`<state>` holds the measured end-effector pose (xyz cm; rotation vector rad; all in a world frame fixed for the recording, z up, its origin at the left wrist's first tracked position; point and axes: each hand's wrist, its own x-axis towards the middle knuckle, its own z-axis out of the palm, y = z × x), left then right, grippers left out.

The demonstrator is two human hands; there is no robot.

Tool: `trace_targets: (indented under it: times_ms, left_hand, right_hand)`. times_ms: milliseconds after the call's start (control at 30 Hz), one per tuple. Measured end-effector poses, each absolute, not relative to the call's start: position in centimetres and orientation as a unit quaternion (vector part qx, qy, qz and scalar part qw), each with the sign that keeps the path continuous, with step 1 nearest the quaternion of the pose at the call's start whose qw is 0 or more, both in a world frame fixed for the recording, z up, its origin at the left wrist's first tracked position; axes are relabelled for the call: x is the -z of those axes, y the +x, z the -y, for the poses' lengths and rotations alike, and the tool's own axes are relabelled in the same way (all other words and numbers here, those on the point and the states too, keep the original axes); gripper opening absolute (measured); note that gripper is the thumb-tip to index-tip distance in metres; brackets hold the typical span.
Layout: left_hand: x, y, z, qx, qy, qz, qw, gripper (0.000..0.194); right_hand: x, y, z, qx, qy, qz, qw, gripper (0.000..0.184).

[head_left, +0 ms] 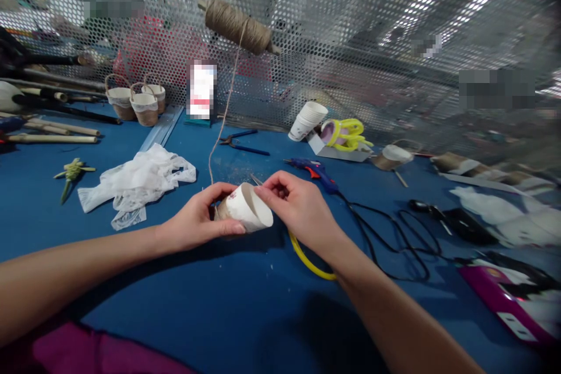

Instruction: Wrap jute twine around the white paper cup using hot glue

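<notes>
My left hand (199,219) is wrapped round a small white paper cup (245,207) lying on its side just above the blue table (219,304), its lower part wound with brown twine. My right hand (295,204) pinches at the cup's rim, fingers closed; what it pinches is too small to make out. A strand of twine (223,117) runs from the cup up to a spool (236,26) hung on the perforated metal screen.
A blue glue gun (313,169) with black cord lies behind my right hand, a yellow ring (307,260) under my wrist. White lace cloth (135,181) lies left. Small twine baskets (134,102), pliers (239,141), stacked cups (307,120), tape rolls (344,133) and scissors (432,210) are around.
</notes>
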<state>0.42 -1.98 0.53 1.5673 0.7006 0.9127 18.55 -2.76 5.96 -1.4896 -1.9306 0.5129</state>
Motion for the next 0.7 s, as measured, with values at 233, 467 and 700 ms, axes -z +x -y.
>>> trace_targets:
  times_ms: [233, 467, 700]
  left_hand:
    - [-0.2, 0.5, 1.5, -0.378, 0.594, -0.347, 0.619, 0.040]
    - [-0.4, 0.3, 1.4, -0.346, 0.630, -0.347, 0.602, 0.044]
    - [-0.4, 0.1, 1.1, -0.324, 0.721, -0.412, 0.454, 0.044]
  right_hand:
    - [-6.9, 18.4, 3.3, -0.139, -0.408, 0.838, 0.333, 0.009]
    - [-6.5, 18.8, 2.8, -0.133, -0.502, 0.786, 0.335, 0.011]
    - [-5.6, 19.3, 1.7, 0.026, -0.512, 0.740, 0.435, 0.011]
